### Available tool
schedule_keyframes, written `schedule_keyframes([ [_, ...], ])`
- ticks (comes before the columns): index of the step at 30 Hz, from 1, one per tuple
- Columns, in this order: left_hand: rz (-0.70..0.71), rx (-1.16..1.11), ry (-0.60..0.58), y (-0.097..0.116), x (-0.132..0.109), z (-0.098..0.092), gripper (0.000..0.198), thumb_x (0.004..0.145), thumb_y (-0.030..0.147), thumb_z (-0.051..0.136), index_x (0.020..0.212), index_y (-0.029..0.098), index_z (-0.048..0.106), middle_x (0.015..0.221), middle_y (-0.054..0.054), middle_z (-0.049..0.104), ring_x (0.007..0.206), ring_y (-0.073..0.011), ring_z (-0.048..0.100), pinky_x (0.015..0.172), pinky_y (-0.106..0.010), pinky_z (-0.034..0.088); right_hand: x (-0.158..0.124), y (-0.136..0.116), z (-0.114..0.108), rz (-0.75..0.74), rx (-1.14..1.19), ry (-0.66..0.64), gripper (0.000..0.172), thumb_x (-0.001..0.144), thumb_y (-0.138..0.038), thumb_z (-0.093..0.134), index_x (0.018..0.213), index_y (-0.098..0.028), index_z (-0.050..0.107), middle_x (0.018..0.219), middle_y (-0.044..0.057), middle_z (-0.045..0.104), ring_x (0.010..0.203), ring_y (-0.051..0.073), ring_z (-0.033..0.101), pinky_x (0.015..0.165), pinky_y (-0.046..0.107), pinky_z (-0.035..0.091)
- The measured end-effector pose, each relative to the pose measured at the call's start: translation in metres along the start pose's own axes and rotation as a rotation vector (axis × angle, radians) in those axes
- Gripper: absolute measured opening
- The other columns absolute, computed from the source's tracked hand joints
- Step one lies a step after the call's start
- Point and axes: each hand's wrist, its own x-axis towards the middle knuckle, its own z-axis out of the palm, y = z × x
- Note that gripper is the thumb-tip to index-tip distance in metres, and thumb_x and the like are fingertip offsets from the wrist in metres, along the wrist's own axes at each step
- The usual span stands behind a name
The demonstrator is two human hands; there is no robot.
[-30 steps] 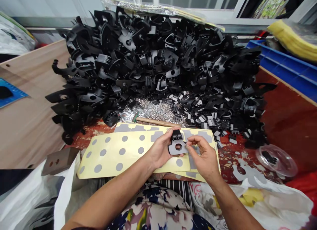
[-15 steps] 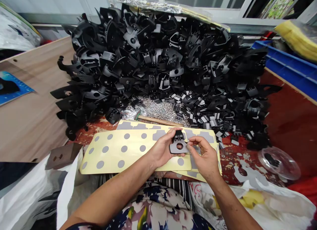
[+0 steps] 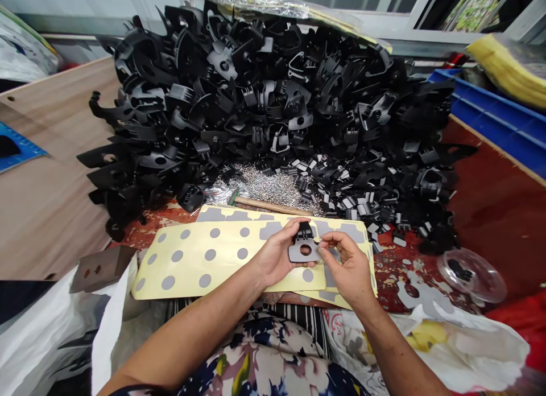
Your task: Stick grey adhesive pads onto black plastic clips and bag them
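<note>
Both the left hand [image 3: 276, 258] and right hand [image 3: 347, 268] pinch one black plastic part [image 3: 303, 247]; a clear bowl [image 3: 472, 275] holds another.

**Black plastic clip part held between both hands**

I see one black plastic clip part [image 3: 303, 247], flat and matte, with a round hole through its plate and a ribbed, toothed block at its top edge. It stands nearly upright, plate facing me, pinched at its left side by my left hand [image 3: 275, 259] and touched at its right edge by my right hand [image 3: 347, 268].

Left hand [image 3: 275, 256] and right hand [image 3: 347, 265] pinch black plastic part [image 3: 303, 248] above yellow sticker sheet [image 3: 205, 259].
</note>
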Motion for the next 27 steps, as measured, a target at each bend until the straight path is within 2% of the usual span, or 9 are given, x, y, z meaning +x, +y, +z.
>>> schedule_keyframes([
  [7,0.004,0.041,-0.014,0.002,-0.005,0.003,0.044,0.085,0.039,0.078,0.124,0.026,0.063,0.112,-0.007,0.062,0.082,-0.0192,0.064,0.07,-0.036,0.06,0.003,-0.007,0.001,-0.061,-0.047,0.006,0.014,0.091,-0.023,0.066,0.106,-0.024,0.067,0.091,0.003,0.071,0.088,0.02,0.07,0.084,0.036,0.059],
  [9,0.044,0.1,-0.015,-0.001,-0.005,0.004,0.053,0.078,0.033,0.085,0.125,0.027,0.06,0.113,-0.006,0.063,0.088,-0.0204,0.065,0.072,-0.034,0.058,0.001,-0.011,0.003,-0.121,-0.125,0.008,0.018,0.093,-0.021,0.064,0.11,-0.025,0.064,0.092,0.003,0.07,0.087,0.02,0.07,0.083,0.036,0.061],
  [11,0.147,0.189,0.04,-0.007,-0.004,0.005,0.058,0.073,0.027,0.089,0.122,0.028,0.06,0.109,-0.003,0.063,0.09,-0.0187,0.063,0.073,-0.029,0.055,-0.002,-0.014,0.007,-0.214,-0.235,0.026,0.028,0.095,-0.019,0.061,0.122,-0.027,0.058,0.094,0.003,0.069,0.087,0.021,0.07,0.081,0.037,0.062],
  [15,0.382,0.395,0.23,-0.023,0.002,0.002,0.047,0.073,0.02,0.087,0.111,0.026,0.061,0.095,0.002,0.061,0.085,-0.0141,0.057,0.074,-0.022,0.048,-0.01,-0.017,0.016,-0.423,-0.376,0.053,0.054,0.098,-0.011,0.056,0.146,-0.029,0.039,0.123,0.012,0.061,0.079,0.017,0.068,0.081,0.039,0.063],
  [17,0.436,0.435,0.269,-0.028,0.004,-0.001,0.044,0.075,0.019,0.085,0.11,0.026,0.061,0.095,0.002,0.061,0.085,-0.0142,0.056,0.075,-0.022,0.048,-0.013,-0.02,0.02,-0.475,-0.425,0.044,0.063,0.098,-0.009,0.054,0.153,-0.031,0.032,0.141,0.017,0.05,0.08,0.017,0.067,0.082,0.041,0.062],
  [20,0.447,0.411,0.287,-0.03,0.003,-0.007,0.041,0.078,0.022,0.083,0.111,0.026,0.06,0.094,0.002,0.059,0.084,-0.0139,0.056,0.075,-0.022,0.049,-0.013,-0.024,0.018,-0.527,-0.623,0.074,0.066,0.097,-0.01,0.058,0.154,-0.034,0.035,0.145,0.018,0.047,0.097,0.025,0.067,0.092,0.052,0.057],
  [22,0.38,0.353,0.265,-0.028,-0.002,-0.007,0.043,0.078,0.025,0.084,0.113,0.027,0.059,0.097,0.002,0.058,0.08,-0.0133,0.056,0.07,-0.023,0.052,-0.009,-0.026,0.011,-0.487,-0.754,0.135,0.063,0.094,-0.021,0.069,0.15,-0.033,0.044,0.144,0.019,0.05,0.112,0.036,0.062,0.101,0.064,0.047],
  [24,0.26,0.269,0.184,-0.024,-0.011,-0.004,0.052,0.078,0.027,0.085,0.122,0.03,0.059,0.106,-0.001,0.059,0.082,-0.0152,0.059,0.071,-0.028,0.057,-0.002,-0.026,0.004,-0.362,-0.721,0.152,0.065,0.087,-0.032,0.078,0.146,-0.029,0.05,0.144,0.019,0.051,0.123,0.042,0.056,0.105,0.067,0.043],
  [27,0.112,0.208,0.059,-0.011,-0.029,0.002,0.071,0.074,0.02,0.088,0.136,0.036,0.057,0.119,-0.005,0.059,0.094,-0.0193,0.061,0.088,-0.044,0.062,0.007,-0.022,-0.002,-0.107,-0.376,-0.041,0.064,0.085,-0.031,0.077,0.143,-0.026,0.05,0.129,0.013,0.063,0.108,0.029,0.063,0.097,0.05,0.053],
])
